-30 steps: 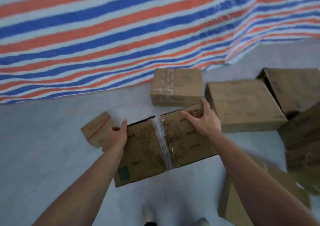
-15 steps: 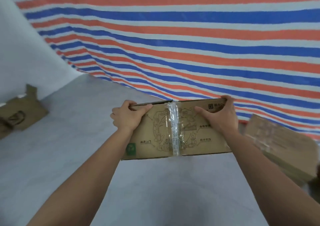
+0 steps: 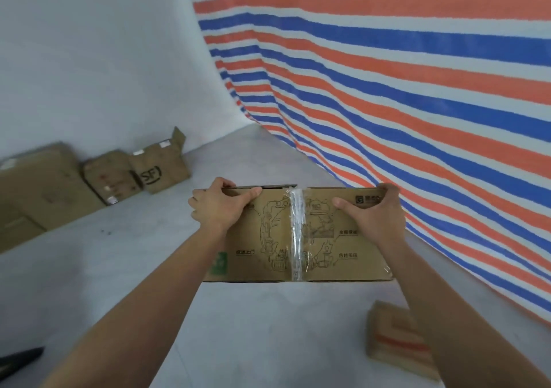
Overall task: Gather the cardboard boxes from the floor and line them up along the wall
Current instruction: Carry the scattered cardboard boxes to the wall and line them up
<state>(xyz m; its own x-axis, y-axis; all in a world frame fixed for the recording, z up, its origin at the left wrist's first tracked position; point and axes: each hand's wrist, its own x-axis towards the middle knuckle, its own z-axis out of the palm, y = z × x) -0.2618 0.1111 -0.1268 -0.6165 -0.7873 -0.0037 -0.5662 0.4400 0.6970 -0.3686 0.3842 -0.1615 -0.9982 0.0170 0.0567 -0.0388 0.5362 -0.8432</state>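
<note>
Grey floor, white wall (image 3: 89, 60) left with row (image 3: 89, 182) started: box (image 3: 301, 235) airborne, gripped at top corners by left hand (image 3: 219, 207) and right hand (image 3: 372, 214), carry level, set flush beside SF box (image 3: 159, 170).

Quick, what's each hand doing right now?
Left hand: closed on the taped cardboard box, gripping its top left edge.
Right hand: closed on the same box's top right edge.

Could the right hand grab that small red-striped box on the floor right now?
Probably not: the right hand and left hand both grip the taped box, and the small box lies on the floor below the right forearm.
</note>
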